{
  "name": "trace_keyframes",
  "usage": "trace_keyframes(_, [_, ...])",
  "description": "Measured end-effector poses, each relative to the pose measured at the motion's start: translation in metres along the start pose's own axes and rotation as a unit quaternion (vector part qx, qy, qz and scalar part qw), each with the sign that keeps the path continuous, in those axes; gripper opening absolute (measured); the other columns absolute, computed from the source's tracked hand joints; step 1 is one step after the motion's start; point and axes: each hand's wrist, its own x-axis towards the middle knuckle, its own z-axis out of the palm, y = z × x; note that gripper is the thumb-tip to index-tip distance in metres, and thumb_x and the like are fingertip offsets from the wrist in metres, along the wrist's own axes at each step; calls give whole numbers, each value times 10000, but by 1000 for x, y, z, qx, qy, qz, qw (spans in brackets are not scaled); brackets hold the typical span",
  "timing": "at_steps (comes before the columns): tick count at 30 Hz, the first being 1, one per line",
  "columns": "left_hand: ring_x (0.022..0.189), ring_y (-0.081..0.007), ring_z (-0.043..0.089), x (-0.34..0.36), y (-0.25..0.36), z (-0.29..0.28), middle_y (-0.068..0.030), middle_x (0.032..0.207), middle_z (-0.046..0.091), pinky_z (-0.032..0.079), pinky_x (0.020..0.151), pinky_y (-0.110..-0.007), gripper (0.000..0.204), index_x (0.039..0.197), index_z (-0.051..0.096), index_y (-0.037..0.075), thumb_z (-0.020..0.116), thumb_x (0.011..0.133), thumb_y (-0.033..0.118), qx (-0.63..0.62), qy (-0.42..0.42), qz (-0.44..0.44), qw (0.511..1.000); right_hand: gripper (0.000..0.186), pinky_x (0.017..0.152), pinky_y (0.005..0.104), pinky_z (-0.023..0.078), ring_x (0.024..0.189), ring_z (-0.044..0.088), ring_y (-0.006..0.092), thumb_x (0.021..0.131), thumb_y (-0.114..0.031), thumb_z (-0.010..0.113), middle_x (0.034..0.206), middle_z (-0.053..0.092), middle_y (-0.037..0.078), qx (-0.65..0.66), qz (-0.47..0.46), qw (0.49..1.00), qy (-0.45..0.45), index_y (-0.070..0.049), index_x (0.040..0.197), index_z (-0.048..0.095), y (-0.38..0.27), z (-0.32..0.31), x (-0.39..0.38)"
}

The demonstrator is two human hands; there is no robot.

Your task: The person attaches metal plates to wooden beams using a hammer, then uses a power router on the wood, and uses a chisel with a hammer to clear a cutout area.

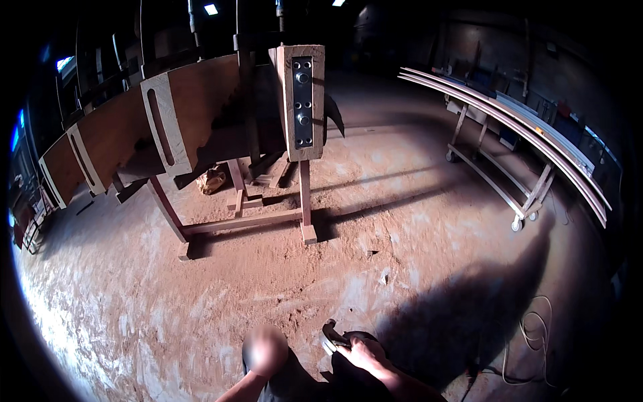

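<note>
A: Start with the hands. Right one?

B: Right hand (366, 353), low in view, over the right leg (343, 374). Fingers closed round a hammer (332, 334); dark head points up and a little left, ahead of the knuckles.

A: Left hand?

B: Left hand (269, 351) on the left knee, blurred. Cannot tell whether the fingers are curled or flat, or whether anything is in the palm. Hands apart, hammer on the right side only.

A: Ahead of them?

B: Floor (234, 281) dusted with reddish sawdust, small scraps about. Beyond it, a wooden stand (305, 194) with a low crossbar. Above that, a pale wood block (319, 100), upright, its near face carrying a dark metal plate (303, 92) with two large bolts. Left of the block, a long brown panel (114, 141) with slotted pale pieces (177, 141) across it; tall clamps (281, 23) rise overhead.

A: Right side?

B: A wheeled cart (538, 189) under long boards (495, 106), well apart from the stand. Nearer, a loose cord (546, 338) loops on the floor, beside a broad shadow.
</note>
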Motion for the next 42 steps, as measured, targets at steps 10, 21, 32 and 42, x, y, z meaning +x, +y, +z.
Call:
trace_keyframes(10, [994, -318, 607, 23, 31, -58, -89, 971, 669, 537, 762, -462, 189, 821, 704, 112, 583, 804, 255, -29, -125, -75, 989, 573, 498, 482, 496, 553, 628, 371, 868, -601, 562, 602, 603, 194, 21, -19, 999, -14, -30, 854, 600, -4, -16, -12])
trace_keyframes(21, [981, -308, 606, 2, 10, -37, -77, 977, 658, 536, 759, -459, 162, 880, 722, 130, 614, 785, 204, -28, -42, -30, 998, 520, 480, 442, 491, 519, 625, 331, 898, -565, 565, 582, 601, 151, -46, -70, 996, 33, -46, 867, 593, 0, -1, -12])
trace_keyframes(32, [970, -311, 613, 30, 34, -74, -78, 942, 661, 540, 757, -458, 144, 820, 713, 119, 605, 783, 208, -38, -161, -81, 983, 469, 548, 431, 535, 620, 675, 324, 928, -511, 532, 701, 647, 181, -51, 9, 997, -59, -62, 1000, 646, -3, -17, -9])
trace_keyframes(42, [974, -313, 611, 23, 24, -60, -112, 963, 660, 538, 759, -437, 185, 812, 699, 89, 609, 779, 248, -1, -166, -43, 985, 574, 526, 433, 503, 651, 652, 326, 904, -594, 527, 753, 645, 195, -34, -21, 999, -30, -38, 1006, 625, 11, 21, 7])
